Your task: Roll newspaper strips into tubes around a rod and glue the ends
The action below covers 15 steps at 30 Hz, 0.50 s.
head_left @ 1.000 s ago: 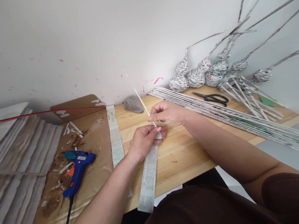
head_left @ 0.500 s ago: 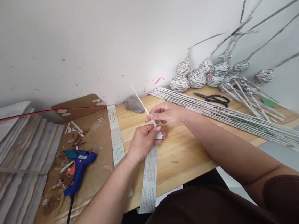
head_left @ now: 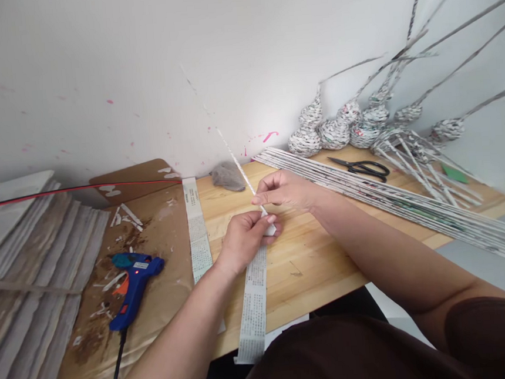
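Newspaper strip (head_left: 252,313) slants from the hands toward 7 o'clock, its printed length lying across the near part of the pale wood worktop (head_left: 303,262) and its end passing the front edge. With the hands as the clock's centre, a tall tied stack of newsprint (head_left: 36,297) fills 9 o'clock. A brown cardboard sheet (head_left: 169,303) lies toward 8 o'clock, and a long bundle of paper rods (head_left: 381,202) stretches from 1 o'clock to 3 o'clock. Woven gourd shapes (head_left: 333,132) sit at 2 o'clock, long stems poking out of them. Another printed strip (head_left: 197,235) lies at 9 o'clock, near the left forearm.

The left hand (head_left: 248,237) is closed, gripping the strip's white, folded-looking upper end between thumb and fingers. The right hand (head_left: 283,192), just beside it, pinches a thin pale rod (head_left: 230,150) that rises toward 11 o'clock; its far tip is blurred.

A blue glue gun (head_left: 135,288), red light showing, rests on the cardboard at 8 o'clock. Black scissors (head_left: 361,170) lie between 2 and 3 o'clock, beyond the bundle. Crumpled grey cloth (head_left: 228,177) sits between 10 and 11 o'clock.
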Each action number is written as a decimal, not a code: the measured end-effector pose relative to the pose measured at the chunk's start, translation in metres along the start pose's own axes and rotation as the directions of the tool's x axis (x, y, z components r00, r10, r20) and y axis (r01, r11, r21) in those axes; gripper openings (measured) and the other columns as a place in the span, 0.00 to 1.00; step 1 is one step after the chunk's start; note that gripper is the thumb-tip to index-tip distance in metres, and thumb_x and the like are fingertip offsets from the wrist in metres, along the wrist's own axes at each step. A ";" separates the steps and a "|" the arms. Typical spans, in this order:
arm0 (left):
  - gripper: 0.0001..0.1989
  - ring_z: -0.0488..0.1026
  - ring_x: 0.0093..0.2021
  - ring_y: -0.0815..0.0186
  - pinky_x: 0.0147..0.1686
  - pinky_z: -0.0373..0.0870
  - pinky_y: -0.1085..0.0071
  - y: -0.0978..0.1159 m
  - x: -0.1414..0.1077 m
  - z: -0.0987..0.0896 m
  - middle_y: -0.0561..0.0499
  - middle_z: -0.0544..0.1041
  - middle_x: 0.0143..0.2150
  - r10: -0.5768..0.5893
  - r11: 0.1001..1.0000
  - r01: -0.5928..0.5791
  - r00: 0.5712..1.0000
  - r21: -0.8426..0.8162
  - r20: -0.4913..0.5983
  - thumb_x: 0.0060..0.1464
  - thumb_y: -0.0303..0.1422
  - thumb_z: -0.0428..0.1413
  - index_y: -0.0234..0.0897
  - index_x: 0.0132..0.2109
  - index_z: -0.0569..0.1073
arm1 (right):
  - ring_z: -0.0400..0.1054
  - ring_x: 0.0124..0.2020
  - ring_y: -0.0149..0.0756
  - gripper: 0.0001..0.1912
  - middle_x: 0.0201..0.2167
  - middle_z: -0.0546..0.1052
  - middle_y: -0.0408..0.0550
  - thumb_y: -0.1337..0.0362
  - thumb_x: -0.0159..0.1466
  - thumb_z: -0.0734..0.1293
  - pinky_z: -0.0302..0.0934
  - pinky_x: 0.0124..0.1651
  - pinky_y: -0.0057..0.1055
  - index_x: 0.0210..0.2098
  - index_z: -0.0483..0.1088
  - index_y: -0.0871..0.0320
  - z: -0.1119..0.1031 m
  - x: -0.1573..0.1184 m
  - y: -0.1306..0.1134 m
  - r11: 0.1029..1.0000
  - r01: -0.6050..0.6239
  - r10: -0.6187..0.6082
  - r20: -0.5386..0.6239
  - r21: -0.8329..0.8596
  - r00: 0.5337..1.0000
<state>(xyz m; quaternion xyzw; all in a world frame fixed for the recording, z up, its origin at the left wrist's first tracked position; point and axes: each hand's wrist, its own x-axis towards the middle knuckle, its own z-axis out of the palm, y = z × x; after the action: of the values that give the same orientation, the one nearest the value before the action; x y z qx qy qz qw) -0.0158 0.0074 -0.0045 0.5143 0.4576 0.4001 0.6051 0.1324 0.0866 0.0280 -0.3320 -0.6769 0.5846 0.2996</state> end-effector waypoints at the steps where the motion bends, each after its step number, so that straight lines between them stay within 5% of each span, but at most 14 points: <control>1: 0.17 0.74 0.34 0.64 0.37 0.74 0.65 0.000 0.000 0.000 0.46 0.78 0.32 0.003 1.000 -0.003 1.000 -0.002 0.002 0.50 0.45 0.57 0.33 0.31 0.75 | 0.55 0.22 0.23 0.16 0.19 0.66 0.38 0.55 0.47 0.75 0.48 0.24 0.25 0.23 0.70 0.61 0.001 0.000 0.001 1.000 0.013 -0.012 -0.044 0.019 0.999; 7: 0.17 0.74 0.34 0.65 0.38 0.74 0.64 -0.002 0.001 0.000 0.46 0.78 0.32 0.004 1.000 -0.004 1.000 -0.011 -0.011 0.50 0.45 0.58 0.32 0.32 0.75 | 0.56 0.21 0.23 0.17 0.20 0.70 0.41 0.54 0.53 0.71 0.47 0.22 0.24 0.31 0.75 0.63 0.002 -0.001 0.000 0.997 -0.067 0.062 0.134 0.032 0.989; 12: 0.17 0.74 0.35 0.64 0.37 0.74 0.64 0.000 0.000 0.000 0.46 0.77 0.32 0.026 1.000 -0.026 1.000 0.000 -0.016 0.50 0.44 0.58 0.32 0.32 0.75 | 0.56 0.19 0.22 0.16 0.18 0.68 0.38 0.55 0.48 0.74 0.48 0.22 0.24 0.25 0.73 0.62 0.007 0.000 0.001 0.996 -0.037 0.038 -0.005 0.075 0.999; 15: 0.17 0.74 0.35 0.63 0.37 0.74 0.64 0.001 0.000 -0.001 0.46 0.77 0.32 0.017 1.000 -0.018 1.000 -0.004 -0.013 0.50 0.44 0.57 0.32 0.32 0.76 | 0.54 0.18 0.22 0.16 0.17 0.67 0.38 0.54 0.49 0.74 0.45 0.20 0.24 0.26 0.73 0.62 0.007 0.000 0.000 0.996 -0.047 0.047 0.006 0.070 0.999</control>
<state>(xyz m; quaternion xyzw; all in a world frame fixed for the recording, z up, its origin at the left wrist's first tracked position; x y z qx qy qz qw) -0.0165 0.0078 -0.0033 0.5146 0.4560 0.4094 0.5997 0.1269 0.0822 0.0270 -0.3359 -0.6488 0.6155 0.2955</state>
